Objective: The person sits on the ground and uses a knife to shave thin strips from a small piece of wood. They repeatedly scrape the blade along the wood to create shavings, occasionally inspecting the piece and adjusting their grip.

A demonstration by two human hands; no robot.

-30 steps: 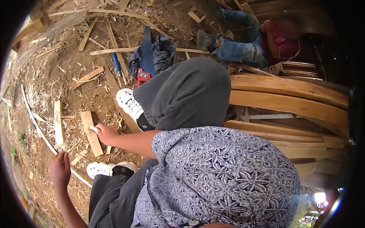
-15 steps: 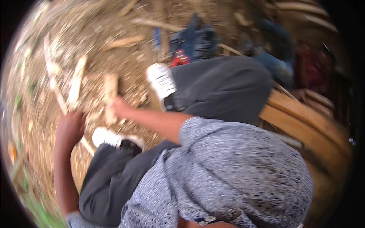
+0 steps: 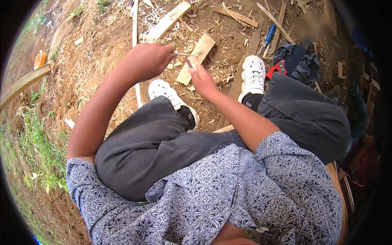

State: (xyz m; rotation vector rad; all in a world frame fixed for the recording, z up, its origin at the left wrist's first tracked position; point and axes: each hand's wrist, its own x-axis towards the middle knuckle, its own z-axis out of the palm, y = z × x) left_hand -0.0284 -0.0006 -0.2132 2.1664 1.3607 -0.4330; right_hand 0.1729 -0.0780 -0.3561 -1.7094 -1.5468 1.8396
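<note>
My left hand (image 3: 149, 63) is closed, its fingertips pinching a thin wooden stick (image 3: 186, 54) that points to the right. Close by on the right, my right hand (image 3: 203, 83) is closed around a small, dark, blade-like piece (image 3: 189, 64); its exact kind is unclear. The piece's tip is just below the stick, and whether they touch cannot be made out. Beneath both hands, a short flat board (image 3: 206, 44) lies tilted on the ground between my white shoes.
A longer board (image 3: 170, 19) and wood shavings lie farther off. Beside my right shoe (image 3: 253, 73) are a blue-handled tool (image 3: 269, 34), a red-handled saw (image 3: 277, 67) and crumpled dark plastic (image 3: 308, 67). An orange container (image 3: 40, 59) stands far left. Part of another person (image 3: 359, 163) shows at right.
The view has swung and steadied from a blur. My hands, farther apart before, are now close together, with the left one higher and the stick plainly visible.
</note>
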